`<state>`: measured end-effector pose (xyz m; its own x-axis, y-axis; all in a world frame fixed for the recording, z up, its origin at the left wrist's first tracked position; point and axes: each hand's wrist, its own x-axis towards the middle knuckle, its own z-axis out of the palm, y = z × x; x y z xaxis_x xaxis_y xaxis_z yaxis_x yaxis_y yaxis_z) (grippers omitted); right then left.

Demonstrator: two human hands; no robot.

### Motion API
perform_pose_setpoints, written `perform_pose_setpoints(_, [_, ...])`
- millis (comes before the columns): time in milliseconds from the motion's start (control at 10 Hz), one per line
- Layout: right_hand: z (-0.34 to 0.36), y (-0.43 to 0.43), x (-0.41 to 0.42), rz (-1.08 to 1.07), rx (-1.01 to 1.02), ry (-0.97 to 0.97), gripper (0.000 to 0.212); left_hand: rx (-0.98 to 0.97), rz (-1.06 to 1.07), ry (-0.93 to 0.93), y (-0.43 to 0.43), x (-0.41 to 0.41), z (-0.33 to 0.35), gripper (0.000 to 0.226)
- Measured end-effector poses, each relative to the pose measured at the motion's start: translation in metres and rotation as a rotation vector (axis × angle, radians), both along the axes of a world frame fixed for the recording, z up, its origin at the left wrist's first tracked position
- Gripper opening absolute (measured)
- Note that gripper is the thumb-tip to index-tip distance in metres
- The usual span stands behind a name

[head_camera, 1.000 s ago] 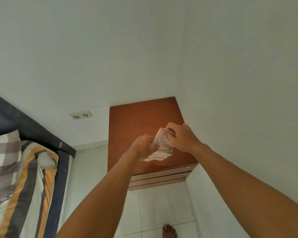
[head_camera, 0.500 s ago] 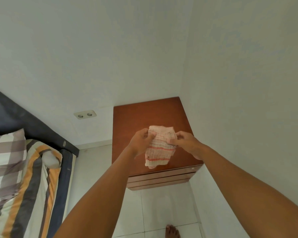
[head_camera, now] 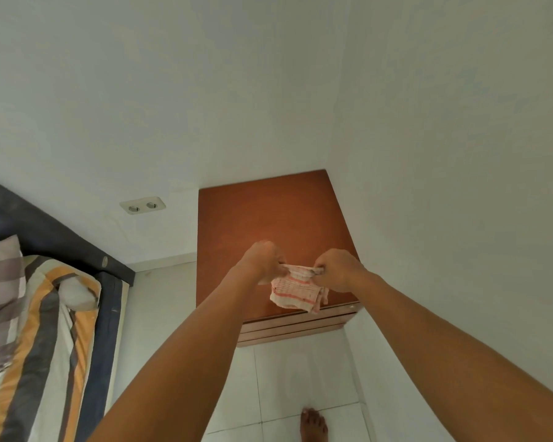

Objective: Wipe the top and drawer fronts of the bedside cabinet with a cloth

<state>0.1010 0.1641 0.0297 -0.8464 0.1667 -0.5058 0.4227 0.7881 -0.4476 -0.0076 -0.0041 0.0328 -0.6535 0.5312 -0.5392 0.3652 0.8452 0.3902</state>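
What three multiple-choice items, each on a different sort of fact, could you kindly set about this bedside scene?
1. Where is the wall socket relative to the bedside cabinet?
A. To its left
B. To its right
C. On its top

2. What colour are the stripes on the cloth?
A. Blue
B. Red
C. Green

3. How is the cloth held?
A. Lying flat on the cabinet top
B. Draped over the bed
C. Pinched by the left hand and right hand, hanging free

Answers: 1 A, the socket sits on the wall left of the cabinet; 2 B, red bands cross the pale weave; 3 C, each hand pinches the upper edge and the rest hangs.
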Motion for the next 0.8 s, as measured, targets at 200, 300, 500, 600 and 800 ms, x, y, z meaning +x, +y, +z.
perform_pose_setpoints(200, [-0.024, 0.017, -0.011, 0.008, 0.282, -0.021, 0.017, -0.088, -0.112, 0.115, 0.041, -0.008, -0.037, 0.023])
perform_pose_setpoints(300, [-0.026, 0.032, -0.023, -0.071, 0.389, 0.088, 0.017, -0.001, -0.087, 0.246, 0.066, -0.017, -0.037, 0.021])
perform_pose_setpoints(500, [-0.045, 0.043, -0.011, -0.057, 0.552, 0.094, 0.028, 0.006, -0.159, 0.287, 0.087, -0.005, -0.056, 0.031])
perform_pose_setpoints(600, [-0.065, 0.037, 0.012, -0.04, 0.505, -0.084, 0.028, -0.165, -0.293, 0.1, 0.079, 0.014, -0.083, 0.057])
perform_pose_setpoints(800, [-0.083, 0.024, 0.037, -0.077, 0.393, -0.146, 0.035, -0.233, -0.278, 0.038, 0.058, 0.03, -0.085, 0.059])
